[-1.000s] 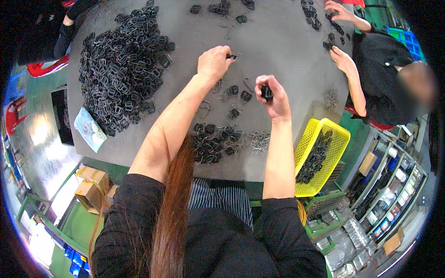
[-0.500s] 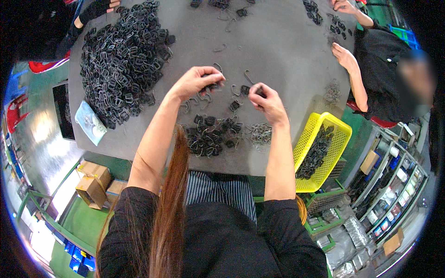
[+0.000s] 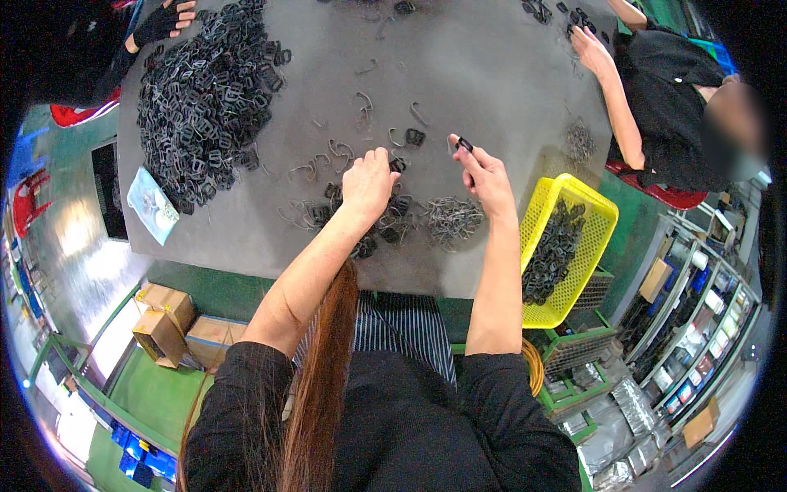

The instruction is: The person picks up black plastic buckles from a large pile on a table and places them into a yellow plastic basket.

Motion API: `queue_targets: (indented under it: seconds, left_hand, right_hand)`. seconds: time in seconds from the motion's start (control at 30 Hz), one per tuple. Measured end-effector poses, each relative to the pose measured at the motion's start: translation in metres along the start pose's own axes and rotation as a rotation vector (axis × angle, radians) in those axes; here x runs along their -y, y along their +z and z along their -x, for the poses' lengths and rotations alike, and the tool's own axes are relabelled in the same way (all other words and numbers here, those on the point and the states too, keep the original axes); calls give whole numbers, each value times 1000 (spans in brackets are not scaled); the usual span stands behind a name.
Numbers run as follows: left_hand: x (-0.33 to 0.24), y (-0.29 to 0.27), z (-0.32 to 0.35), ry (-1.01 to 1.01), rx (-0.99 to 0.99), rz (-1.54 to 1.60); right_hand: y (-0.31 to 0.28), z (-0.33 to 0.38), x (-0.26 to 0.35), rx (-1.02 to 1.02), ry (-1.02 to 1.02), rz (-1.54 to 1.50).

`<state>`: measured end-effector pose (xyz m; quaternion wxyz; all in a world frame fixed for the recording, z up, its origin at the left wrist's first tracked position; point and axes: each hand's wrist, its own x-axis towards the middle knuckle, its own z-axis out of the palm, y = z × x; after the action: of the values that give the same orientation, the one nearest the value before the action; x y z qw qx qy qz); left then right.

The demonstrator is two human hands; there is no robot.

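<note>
So the right hand [image 3: 489, 176] had a small black buckle piece [image 3: 464, 145] pinched at its fingertips, lifted just over the grey table [image 3: 484, 74]. The left hand [image 3: 369, 182] was curled palm down on the scattered buckles and wire clips [image 3: 361, 152]; couldn't tell if it had actually grabbed one. A bundle of wire clips [image 3: 453, 220] lay near the right wrist. The yellow basket [image 3: 574, 215] on the right was partly filled, but the big black heap [image 3: 209, 98] far left looked barely dented, so plenty left.

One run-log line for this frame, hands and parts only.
left hand: down on small pile | right hand: pinching black part, raised | wire clips: between hands | yellow basket: right of table
</note>
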<state>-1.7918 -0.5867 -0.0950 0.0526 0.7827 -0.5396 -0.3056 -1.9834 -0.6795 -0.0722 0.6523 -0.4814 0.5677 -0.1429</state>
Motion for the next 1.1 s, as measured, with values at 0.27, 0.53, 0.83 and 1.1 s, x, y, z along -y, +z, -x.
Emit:
queue_targets:
  seconds: [0.27,0.53,0.83,1.1]
  left_hand:
    - [39,-20,-6,-99,89,235]
    - [29,-47,10,-321,193,796]
    - [-176,57,67,136,326,642]
    - [-243,58,103,452,137,780]
  right_hand:
    - [-4,-13,-1,238,-104,-165]
    - [48,-24,-2,-212,-291,868]
    - [-107,147,-62,-500,7,302]
    - [-165,217,-82,-859,-120,890]
